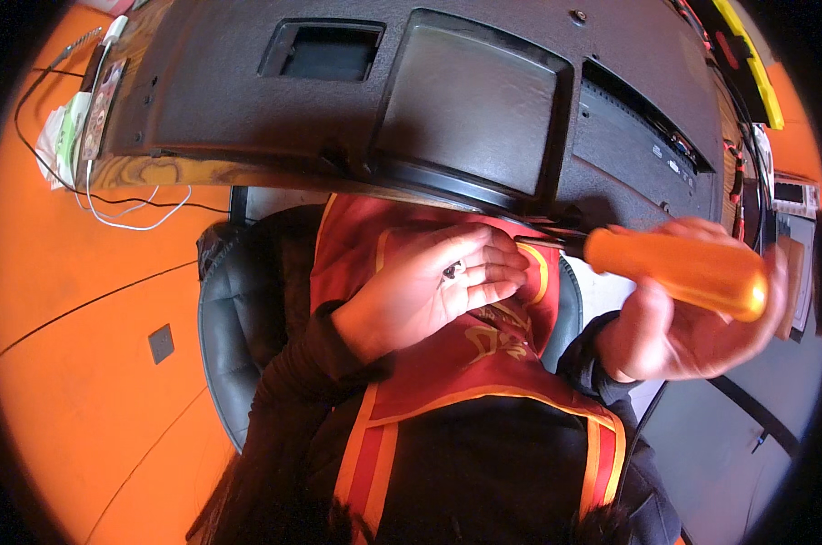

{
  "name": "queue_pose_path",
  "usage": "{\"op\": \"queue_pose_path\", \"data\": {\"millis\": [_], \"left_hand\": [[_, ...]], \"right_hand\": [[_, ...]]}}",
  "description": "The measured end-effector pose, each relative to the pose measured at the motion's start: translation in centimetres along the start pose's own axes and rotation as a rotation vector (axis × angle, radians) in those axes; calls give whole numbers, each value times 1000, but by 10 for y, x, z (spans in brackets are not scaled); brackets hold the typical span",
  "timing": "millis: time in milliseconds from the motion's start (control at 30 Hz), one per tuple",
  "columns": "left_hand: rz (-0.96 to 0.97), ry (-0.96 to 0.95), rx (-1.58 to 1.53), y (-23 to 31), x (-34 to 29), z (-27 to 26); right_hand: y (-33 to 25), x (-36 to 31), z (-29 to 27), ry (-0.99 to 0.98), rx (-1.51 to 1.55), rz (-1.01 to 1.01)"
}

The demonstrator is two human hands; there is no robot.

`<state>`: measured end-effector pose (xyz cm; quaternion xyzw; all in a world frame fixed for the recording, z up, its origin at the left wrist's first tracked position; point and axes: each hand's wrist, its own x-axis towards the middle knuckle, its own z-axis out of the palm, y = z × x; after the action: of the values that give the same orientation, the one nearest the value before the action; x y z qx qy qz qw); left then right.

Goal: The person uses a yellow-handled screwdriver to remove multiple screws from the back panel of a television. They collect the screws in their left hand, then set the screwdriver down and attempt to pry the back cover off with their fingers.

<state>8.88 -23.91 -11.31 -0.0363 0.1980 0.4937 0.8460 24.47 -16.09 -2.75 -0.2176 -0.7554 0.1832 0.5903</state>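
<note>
Gripping: right fingers (pixel 649 313), curled round screwdriver (pixel 679 272) | left fingers (pixel 499 273): half-curled, dark bits (pixel 453 270) in palm (pixel 415 292)

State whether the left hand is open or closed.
Open: the left hand shows its palm, fingers loosely curled, small dark pieces resting there.

Screwdriver (pixel 674 271) in right hand (pixel 682 342), pieces (pixel 453 270) — left palm (pixel 429 289)

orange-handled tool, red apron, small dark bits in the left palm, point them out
Orange-handled tool (pixel 679 271): head view, middle of handle.
Red apron (pixel 427 371): head view, front cloth.
Small dark bits (pixel 453 270): head view, exposed surface.
</note>
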Motion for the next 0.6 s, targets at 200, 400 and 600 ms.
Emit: {"op": "queue_pose_path", "data": {"millis": [200,400,600], "left_hand": [[-95,-28,-36,6,3,3],[-99,-18,-70,2,3,-1],[-41,-123,70,5,32,-73]], "right_hand": [[0,6,-8,47,-118,-35],[6,3,-6,5,-77,-131],[4,1,-6,6,-3,-180]]}}
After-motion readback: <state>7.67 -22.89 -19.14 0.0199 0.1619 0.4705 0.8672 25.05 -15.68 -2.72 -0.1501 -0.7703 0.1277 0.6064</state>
